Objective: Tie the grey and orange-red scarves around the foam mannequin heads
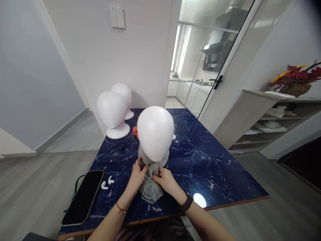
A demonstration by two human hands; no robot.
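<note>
A white foam mannequin head (155,132) stands upright on the blue table in front of me. Around its neck wraps a grey scarf (151,189), whose loose end hangs down the front and spreads on the tabletop. My left hand (137,174) grips the scarf at the left of the neck, thumb and fingers pinching the cloth. From the right, my right hand (165,180) pinches the same scarf just below the head's chin. The head's base is hidden behind the fabric and hands.
Two more white foam heads (112,110) stand at the table's back left. Red cloth (135,132) lies partly hidden behind the near head. A phone (84,197) and white earbuds (107,182) lie at the left on the marbled table (205,167). A shelf (263,120) stands right.
</note>
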